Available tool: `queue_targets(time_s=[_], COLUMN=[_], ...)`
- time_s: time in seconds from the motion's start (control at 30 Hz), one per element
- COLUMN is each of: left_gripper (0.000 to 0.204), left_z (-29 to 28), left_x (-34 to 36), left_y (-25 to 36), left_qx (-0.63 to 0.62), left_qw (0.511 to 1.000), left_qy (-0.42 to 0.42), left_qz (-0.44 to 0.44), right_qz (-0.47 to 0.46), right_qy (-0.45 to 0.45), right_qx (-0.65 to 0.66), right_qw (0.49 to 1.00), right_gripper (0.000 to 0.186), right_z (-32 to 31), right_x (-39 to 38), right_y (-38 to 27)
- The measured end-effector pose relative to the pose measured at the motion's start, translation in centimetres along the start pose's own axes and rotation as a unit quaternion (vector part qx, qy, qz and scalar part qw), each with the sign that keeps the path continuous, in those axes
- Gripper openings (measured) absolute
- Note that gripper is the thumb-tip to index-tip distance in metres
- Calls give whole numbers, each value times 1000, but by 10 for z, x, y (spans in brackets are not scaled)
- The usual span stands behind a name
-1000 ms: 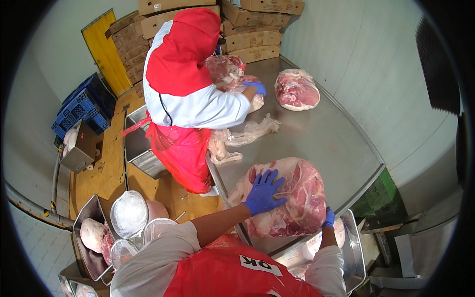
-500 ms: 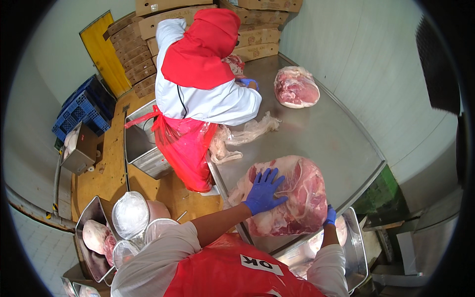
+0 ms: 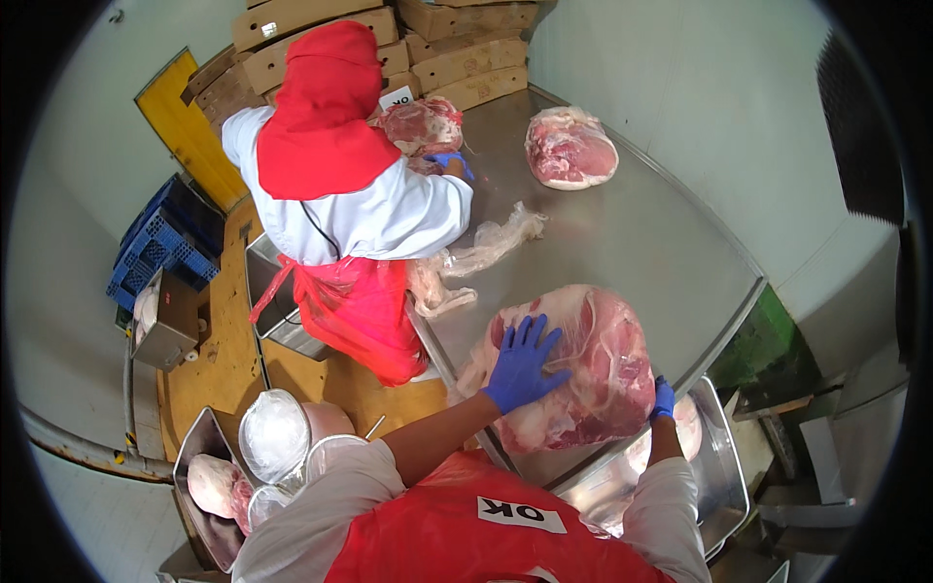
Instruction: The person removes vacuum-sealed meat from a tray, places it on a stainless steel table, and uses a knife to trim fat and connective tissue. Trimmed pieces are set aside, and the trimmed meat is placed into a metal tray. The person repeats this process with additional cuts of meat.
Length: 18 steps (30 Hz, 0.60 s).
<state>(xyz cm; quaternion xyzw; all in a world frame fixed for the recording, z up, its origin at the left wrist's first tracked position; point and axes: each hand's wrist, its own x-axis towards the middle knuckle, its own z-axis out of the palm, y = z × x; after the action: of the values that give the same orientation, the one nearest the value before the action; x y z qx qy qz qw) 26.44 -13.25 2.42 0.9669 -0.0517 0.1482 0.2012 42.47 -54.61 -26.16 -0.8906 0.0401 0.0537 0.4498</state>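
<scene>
A large slab of raw meat [image 3: 607,364], with a thin clear film over part of it, lies at the near end of the metal table. My left hand [image 3: 525,367] is spread flat on its upper left side, fingers apart. At the meat's right edge, beside the table rim, my right hand [image 3: 664,398] grips its side with the fingers close together; the thumb is hidden. Crumpled clear plastic film [image 3: 476,257] lies farther back on the left of the table.
Another person [image 3: 340,185] in a red hood and apron works with a raw cut [image 3: 423,124] across the table. A second cut [image 3: 571,148] rests at the back right. Metal bins [image 3: 724,457] stand below the near edge; cardboard boxes [image 3: 471,73] are stacked behind.
My view has shifted slightly, while both hands keep their places on the meat. The other person has moved left and leaned away, so the cut before them shows more.
</scene>
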Motion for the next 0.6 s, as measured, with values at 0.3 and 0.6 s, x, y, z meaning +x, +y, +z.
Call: queue_targets(time_s=[0.3, 0.6], left_gripper=[77, 77], left_z=[6, 7], left_x=[6, 0], left_y=[5, -1], left_qx=[-11, -8], left_qw=[1000, 1000], left_qy=[-10, -12], left_qz=[-5, -18], right_qz=[18, -18], right_qy=[-4, -22], right_qx=[-64, -211], right_qw=[998, 977], right_gripper=[30, 29], right_z=[-23, -18], right_x=[-20, -33], right_y=[-47, -79])
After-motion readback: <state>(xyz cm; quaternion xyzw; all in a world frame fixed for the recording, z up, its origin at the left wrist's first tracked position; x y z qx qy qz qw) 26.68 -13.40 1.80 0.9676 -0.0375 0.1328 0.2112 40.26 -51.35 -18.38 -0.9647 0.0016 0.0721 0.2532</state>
